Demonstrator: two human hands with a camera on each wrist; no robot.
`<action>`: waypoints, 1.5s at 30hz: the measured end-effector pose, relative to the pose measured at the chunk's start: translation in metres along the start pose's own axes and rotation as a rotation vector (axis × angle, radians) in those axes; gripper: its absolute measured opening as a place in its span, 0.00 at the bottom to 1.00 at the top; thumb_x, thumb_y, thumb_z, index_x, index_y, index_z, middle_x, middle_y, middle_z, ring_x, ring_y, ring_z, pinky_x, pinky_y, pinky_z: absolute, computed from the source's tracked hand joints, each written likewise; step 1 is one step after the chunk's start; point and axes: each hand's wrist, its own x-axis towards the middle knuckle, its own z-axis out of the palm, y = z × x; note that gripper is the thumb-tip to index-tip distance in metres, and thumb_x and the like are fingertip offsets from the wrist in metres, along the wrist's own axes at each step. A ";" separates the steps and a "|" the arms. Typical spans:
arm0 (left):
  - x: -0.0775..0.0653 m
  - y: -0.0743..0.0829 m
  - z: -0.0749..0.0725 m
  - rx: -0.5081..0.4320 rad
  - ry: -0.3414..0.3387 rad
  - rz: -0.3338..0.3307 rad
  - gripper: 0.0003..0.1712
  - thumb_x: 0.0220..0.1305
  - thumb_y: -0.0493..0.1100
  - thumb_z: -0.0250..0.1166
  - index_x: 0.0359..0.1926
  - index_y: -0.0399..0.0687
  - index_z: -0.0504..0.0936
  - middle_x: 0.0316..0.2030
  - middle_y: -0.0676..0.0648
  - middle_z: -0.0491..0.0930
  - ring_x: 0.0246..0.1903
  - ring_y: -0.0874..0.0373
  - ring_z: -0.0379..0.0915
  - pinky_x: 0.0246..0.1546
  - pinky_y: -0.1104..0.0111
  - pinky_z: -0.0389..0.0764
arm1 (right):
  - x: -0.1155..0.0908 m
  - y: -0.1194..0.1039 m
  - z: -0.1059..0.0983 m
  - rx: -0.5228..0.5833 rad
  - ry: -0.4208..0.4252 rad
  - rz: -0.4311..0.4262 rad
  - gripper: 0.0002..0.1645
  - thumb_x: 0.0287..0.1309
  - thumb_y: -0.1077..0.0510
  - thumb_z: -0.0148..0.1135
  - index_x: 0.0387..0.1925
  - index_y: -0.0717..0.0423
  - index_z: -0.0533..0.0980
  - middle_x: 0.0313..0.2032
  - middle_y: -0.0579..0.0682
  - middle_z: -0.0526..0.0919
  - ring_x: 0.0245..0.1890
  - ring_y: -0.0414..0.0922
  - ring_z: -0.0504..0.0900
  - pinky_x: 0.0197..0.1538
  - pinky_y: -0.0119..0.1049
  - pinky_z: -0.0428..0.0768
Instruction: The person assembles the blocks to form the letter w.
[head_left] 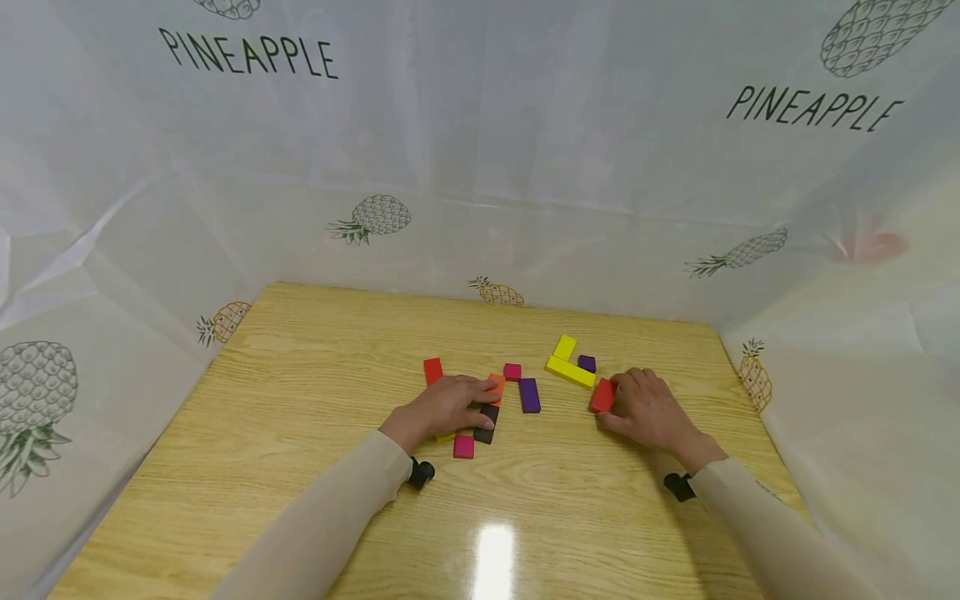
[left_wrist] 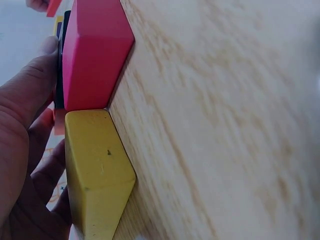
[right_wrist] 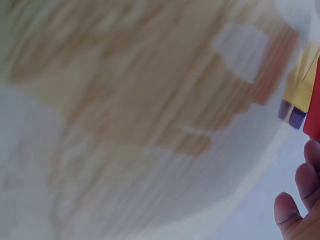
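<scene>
In the head view, my left hand (head_left: 448, 406) lies over a group of blocks, fingertips touching an orange block (head_left: 497, 388) and thumb on a black block (head_left: 490, 413). Seen from the left wrist, a pink block (left_wrist: 97, 50) and a yellow block (left_wrist: 97, 150) stand end to end beside that hand. A red block (head_left: 434, 371) shows past its knuckles, partly covered. My right hand (head_left: 648, 408) pinches another red block (head_left: 602, 396) between thumb and fingers. This red block (right_wrist: 313, 110) is cut off by the frame edge in the right wrist view.
Between the hands lie a purple block (head_left: 529, 396) and a small pink block (head_left: 512, 372). Two yellow blocks (head_left: 571, 372) form a corner around a small purple block (head_left: 587, 363). Pineapple-printed sheeting (head_left: 480, 167) hangs around the wooden table (head_left: 337, 333).
</scene>
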 end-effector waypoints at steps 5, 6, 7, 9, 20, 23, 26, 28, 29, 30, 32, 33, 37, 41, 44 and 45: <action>0.000 0.001 -0.001 -0.002 0.002 0.002 0.36 0.73 0.61 0.65 0.78 0.60 0.71 0.81 0.55 0.59 0.79 0.48 0.59 0.79 0.51 0.61 | 0.004 -0.012 -0.002 0.040 -0.018 -0.018 0.33 0.58 0.43 0.72 0.53 0.65 0.78 0.47 0.58 0.80 0.49 0.57 0.75 0.53 0.55 0.76; -0.001 0.001 -0.001 -0.004 0.004 0.002 0.36 0.73 0.61 0.65 0.78 0.60 0.71 0.81 0.55 0.60 0.79 0.48 0.59 0.79 0.51 0.61 | 0.005 -0.015 -0.001 0.045 -0.020 -0.027 0.33 0.57 0.43 0.72 0.53 0.65 0.78 0.47 0.57 0.80 0.48 0.57 0.75 0.53 0.55 0.76; -0.001 0.001 -0.001 -0.006 0.006 0.003 0.36 0.73 0.60 0.66 0.78 0.60 0.71 0.81 0.55 0.60 0.79 0.47 0.59 0.79 0.50 0.61 | 0.006 -0.018 -0.001 0.048 -0.023 -0.037 0.33 0.57 0.44 0.73 0.53 0.64 0.78 0.47 0.57 0.80 0.48 0.56 0.75 0.54 0.54 0.76; -0.001 0.001 -0.001 -0.010 0.009 0.004 0.36 0.73 0.60 0.66 0.77 0.60 0.72 0.81 0.55 0.60 0.79 0.47 0.59 0.79 0.51 0.61 | 0.007 -0.023 0.001 0.048 -0.025 -0.064 0.32 0.56 0.44 0.73 0.53 0.64 0.78 0.47 0.56 0.80 0.48 0.55 0.75 0.54 0.54 0.76; -0.003 0.003 -0.003 -0.017 0.013 0.007 0.36 0.73 0.59 0.66 0.78 0.59 0.71 0.81 0.55 0.60 0.79 0.48 0.59 0.79 0.51 0.60 | 0.009 -0.056 0.008 0.075 -0.059 -0.183 0.32 0.58 0.42 0.73 0.55 0.59 0.79 0.49 0.51 0.81 0.48 0.49 0.74 0.53 0.49 0.78; -0.003 0.004 -0.003 -0.017 0.011 0.009 0.36 0.73 0.59 0.66 0.78 0.58 0.71 0.81 0.54 0.60 0.79 0.47 0.59 0.79 0.50 0.60 | 0.010 -0.064 0.009 0.053 -0.061 -0.235 0.33 0.59 0.41 0.72 0.56 0.59 0.79 0.49 0.50 0.81 0.49 0.49 0.75 0.55 0.48 0.79; -0.003 0.004 -0.003 -0.011 0.009 0.010 0.36 0.73 0.59 0.66 0.78 0.59 0.71 0.81 0.54 0.60 0.79 0.47 0.59 0.79 0.50 0.61 | 0.010 -0.071 0.008 0.050 -0.074 -0.277 0.33 0.60 0.40 0.71 0.58 0.58 0.79 0.50 0.50 0.82 0.50 0.48 0.76 0.58 0.48 0.79; -0.002 0.003 -0.003 -0.007 0.008 0.009 0.36 0.73 0.59 0.66 0.78 0.59 0.71 0.81 0.54 0.60 0.79 0.47 0.59 0.79 0.51 0.61 | 0.009 -0.075 0.008 0.047 -0.076 -0.300 0.33 0.60 0.40 0.71 0.58 0.58 0.79 0.51 0.49 0.82 0.51 0.48 0.77 0.59 0.47 0.79; -0.002 0.003 -0.003 -0.006 0.007 0.009 0.36 0.73 0.59 0.65 0.78 0.59 0.71 0.81 0.54 0.60 0.79 0.47 0.59 0.79 0.51 0.61 | 0.009 -0.077 0.008 0.046 -0.072 -0.311 0.33 0.60 0.40 0.72 0.58 0.58 0.79 0.51 0.49 0.82 0.51 0.48 0.77 0.59 0.47 0.79; -0.002 0.003 -0.002 -0.003 0.005 0.008 0.37 0.73 0.60 0.65 0.78 0.59 0.70 0.81 0.55 0.59 0.79 0.47 0.59 0.79 0.51 0.61 | 0.009 -0.078 0.007 0.043 -0.070 -0.321 0.34 0.60 0.40 0.72 0.58 0.58 0.79 0.51 0.49 0.82 0.51 0.48 0.76 0.59 0.47 0.79; -0.001 0.002 -0.002 -0.002 0.005 0.009 0.37 0.73 0.60 0.65 0.78 0.59 0.70 0.81 0.55 0.60 0.79 0.47 0.59 0.79 0.51 0.61 | 0.009 -0.081 0.007 0.033 -0.067 -0.335 0.34 0.59 0.40 0.72 0.58 0.58 0.79 0.51 0.49 0.82 0.51 0.48 0.76 0.59 0.47 0.79; -0.001 0.002 -0.001 -0.001 0.004 0.009 0.37 0.73 0.60 0.65 0.78 0.59 0.70 0.81 0.54 0.59 0.79 0.47 0.59 0.79 0.51 0.61 | 0.009 -0.082 0.007 0.030 -0.068 -0.340 0.34 0.59 0.39 0.72 0.58 0.58 0.79 0.51 0.49 0.82 0.52 0.48 0.76 0.59 0.46 0.79; 0.000 0.001 -0.001 0.005 0.004 0.010 0.37 0.73 0.60 0.65 0.78 0.59 0.70 0.81 0.54 0.59 0.79 0.47 0.60 0.79 0.51 0.62 | 0.008 -0.086 0.008 0.029 -0.087 -0.348 0.33 0.60 0.40 0.71 0.59 0.56 0.79 0.51 0.48 0.81 0.53 0.47 0.76 0.61 0.46 0.78; 0.000 0.002 -0.002 0.007 0.010 0.014 0.36 0.73 0.60 0.66 0.77 0.59 0.72 0.81 0.54 0.61 0.79 0.48 0.60 0.79 0.52 0.63 | 0.007 -0.090 0.009 0.027 -0.097 -0.360 0.32 0.61 0.40 0.70 0.60 0.55 0.79 0.52 0.48 0.82 0.55 0.48 0.77 0.63 0.47 0.78; -0.001 0.003 -0.003 0.002 0.014 0.020 0.35 0.73 0.59 0.66 0.77 0.59 0.73 0.80 0.54 0.62 0.78 0.48 0.60 0.78 0.52 0.63 | 0.007 -0.093 0.010 0.008 -0.095 -0.372 0.33 0.62 0.40 0.69 0.61 0.55 0.79 0.53 0.49 0.82 0.55 0.48 0.77 0.63 0.47 0.79; -0.001 0.003 -0.003 0.000 0.015 0.023 0.35 0.73 0.59 0.66 0.77 0.58 0.73 0.80 0.53 0.62 0.78 0.48 0.61 0.78 0.52 0.63 | 0.007 -0.094 0.010 -0.001 -0.094 -0.377 0.34 0.62 0.39 0.69 0.62 0.55 0.79 0.53 0.49 0.82 0.55 0.48 0.77 0.63 0.47 0.79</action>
